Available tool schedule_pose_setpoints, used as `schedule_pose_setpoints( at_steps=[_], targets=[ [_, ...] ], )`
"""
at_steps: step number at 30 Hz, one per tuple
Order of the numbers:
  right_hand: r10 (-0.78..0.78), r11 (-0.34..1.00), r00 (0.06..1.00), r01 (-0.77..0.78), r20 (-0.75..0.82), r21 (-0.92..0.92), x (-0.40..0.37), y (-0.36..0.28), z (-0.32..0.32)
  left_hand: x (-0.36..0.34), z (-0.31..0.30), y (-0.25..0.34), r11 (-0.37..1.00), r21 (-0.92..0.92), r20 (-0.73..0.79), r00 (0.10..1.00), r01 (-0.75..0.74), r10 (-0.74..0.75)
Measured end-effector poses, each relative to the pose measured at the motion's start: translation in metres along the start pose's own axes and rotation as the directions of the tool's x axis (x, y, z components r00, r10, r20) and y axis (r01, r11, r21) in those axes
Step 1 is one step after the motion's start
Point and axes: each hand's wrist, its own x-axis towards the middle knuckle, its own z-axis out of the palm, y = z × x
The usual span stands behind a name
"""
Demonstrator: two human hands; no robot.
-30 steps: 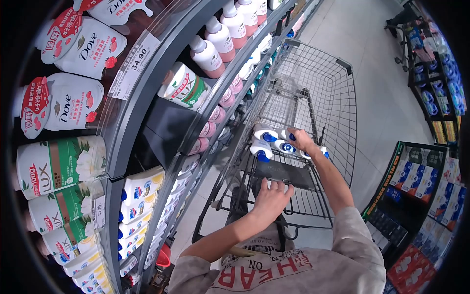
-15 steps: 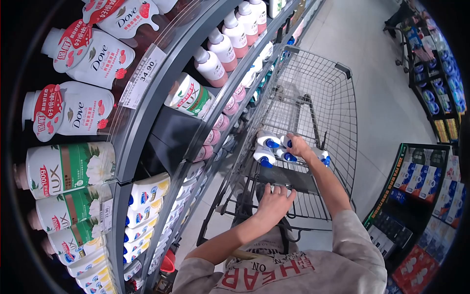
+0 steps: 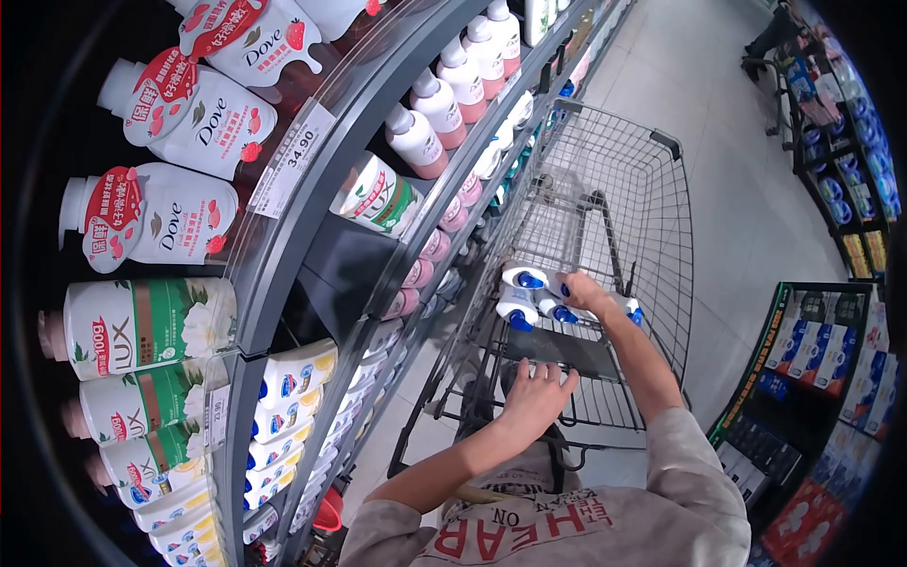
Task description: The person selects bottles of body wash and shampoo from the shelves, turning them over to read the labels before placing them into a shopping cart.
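Note:
A metal wire shopping cart [image 3: 684, 222] stands in front of me. Inside it, toward its near end, several white bottles [image 3: 518, 304] with blue caps lie close together. My right hand [image 3: 586, 294] reaches in and closes around one bottle of this group; its fingers partly cover that bottle. Another blue-capped bottle [image 3: 632, 309] lies just right of my wrist, partly hidden by the forearm. Nearer to me, my left hand [image 3: 537, 397] is held over the near end of the cart, fingers stretched out and slightly apart, with nothing in it.
Shelves on my left carry Dove bottles [image 3: 194, 215], Lux bottles [image 3: 156, 326], yellow-and-white bottles [image 3: 283, 416] and pink-and-white pump bottles [image 3: 416, 142]. A price tag [image 3: 291, 158] sits on the shelf edge. Boxed goods [image 3: 811, 350] are displayed on the right. A person [image 3: 770, 42] is far up the aisle.
The view has shifted slightly, so the shelves appear a little farther right. My right hand stays at the bottles and my left over the cart's near end.

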Motion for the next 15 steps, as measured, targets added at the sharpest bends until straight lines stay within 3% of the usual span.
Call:
schedule_pose_setpoints(
  at_steps=[3, 9, 14, 15],
  targets=[
    [0.109, 0.984, 0.994, -0.108, -0.002, 0.144, -0.004, -0.009, -0.012, 0.002, 0.005, -0.001, 1.000, 0.030, -0.007, 1.000, -0.007, 0.007],
    [0.146, 0.949, 0.984, -0.111, -0.099, 0.296, -0.009, -0.004, -0.007, 0.004, 0.009, -0.002, 1.000, 0.001, -0.031, 0.999, -0.012, 0.012],
    [0.108, 0.946, 0.976, -0.043, -0.190, 0.321, -0.006, 0.003, -0.002, 0.007, 0.000, -0.003, 1.000, -0.030, -0.011, 1.000, 0.007, -0.007],
    [0.123, 0.944, 0.949, -0.022, -0.290, 0.328, -0.008, 0.005, 0.001, 0.007, -0.004, -0.003, 0.999, -0.044, -0.010, 1.000, 0.009, -0.010]
  ],
)
